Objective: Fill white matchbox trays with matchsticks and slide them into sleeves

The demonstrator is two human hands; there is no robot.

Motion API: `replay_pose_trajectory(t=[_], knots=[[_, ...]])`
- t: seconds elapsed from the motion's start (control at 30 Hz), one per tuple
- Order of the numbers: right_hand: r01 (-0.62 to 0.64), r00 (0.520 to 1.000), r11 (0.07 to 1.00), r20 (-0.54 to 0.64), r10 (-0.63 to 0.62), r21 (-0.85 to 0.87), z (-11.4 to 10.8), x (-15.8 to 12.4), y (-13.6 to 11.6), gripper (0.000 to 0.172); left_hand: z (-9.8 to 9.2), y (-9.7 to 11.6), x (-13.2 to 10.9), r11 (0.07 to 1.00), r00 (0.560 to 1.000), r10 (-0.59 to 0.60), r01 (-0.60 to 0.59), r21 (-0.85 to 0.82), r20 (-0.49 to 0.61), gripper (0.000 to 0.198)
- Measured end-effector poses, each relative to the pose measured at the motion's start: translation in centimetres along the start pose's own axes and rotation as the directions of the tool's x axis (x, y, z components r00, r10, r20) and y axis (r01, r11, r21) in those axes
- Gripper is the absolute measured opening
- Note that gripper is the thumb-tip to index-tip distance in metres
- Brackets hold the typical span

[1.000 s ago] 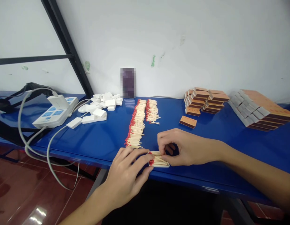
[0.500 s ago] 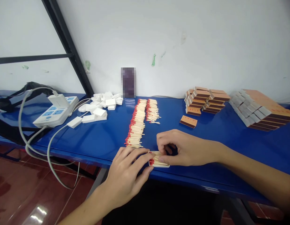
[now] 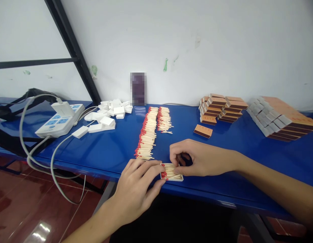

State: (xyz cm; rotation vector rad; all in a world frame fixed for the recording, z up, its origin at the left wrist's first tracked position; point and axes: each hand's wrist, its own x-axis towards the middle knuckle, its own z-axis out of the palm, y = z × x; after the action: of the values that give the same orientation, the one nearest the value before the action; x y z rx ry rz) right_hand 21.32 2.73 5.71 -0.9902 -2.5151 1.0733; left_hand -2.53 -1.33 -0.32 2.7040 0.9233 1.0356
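A small white matchbox tray (image 3: 175,179) filled with red-tipped matches (image 3: 168,171) lies near the table's front edge. My left hand (image 3: 138,187) grips the tray's left end between thumb and fingers. From the right, my right hand (image 3: 190,158) reaches over the tray with curled fingers, its thumb and fingertips closed on matches at the tray's right end. Exactly how many it pinches is hidden. Just behind the tray, a long row of loose matches (image 3: 147,135) runs back across the table, with a shorter pile of matches (image 3: 164,118) beside it.
White matchbox trays (image 3: 108,123) are heaped at the back left, near a power strip (image 3: 61,119) with cables. One orange matchbox (image 3: 203,131) lies before stacked matchboxes (image 3: 217,109). A large block of matchboxes (image 3: 283,118) stands far right. A pixelated dark rectangle (image 3: 138,89) leans against the wall.
My right thumb has lifted slightly and shifted right, showing more of the matches. Some matches near the tray's front now lie at a slant. My left hand stays put.
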Motion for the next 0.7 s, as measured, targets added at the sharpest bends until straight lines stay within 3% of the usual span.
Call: replay_pose_trajectory(t=[0.17,0.3,0.7], knots=[[-0.042,0.999,0.997,-0.001,0.042,0.064,0.01,0.02,-0.12,0.026,-0.17,0.03,-0.02,1.000,1.000,-0.006,0.006,-0.010,0.029,0.021],[-0.027,1.000,1.000,-0.016,0.027,-0.011,0.30,0.23,-0.25,0.037,-0.25,0.04,-0.05,1.000,0.999,-0.013,0.014,-0.009,0.037,0.022],[-0.010,0.999,0.995,-0.035,0.007,-0.098,0.73,0.34,-0.55,0.023,-0.37,0.15,0.02,0.999,0.997,-0.028,0.026,0.032,0.067,0.026]])
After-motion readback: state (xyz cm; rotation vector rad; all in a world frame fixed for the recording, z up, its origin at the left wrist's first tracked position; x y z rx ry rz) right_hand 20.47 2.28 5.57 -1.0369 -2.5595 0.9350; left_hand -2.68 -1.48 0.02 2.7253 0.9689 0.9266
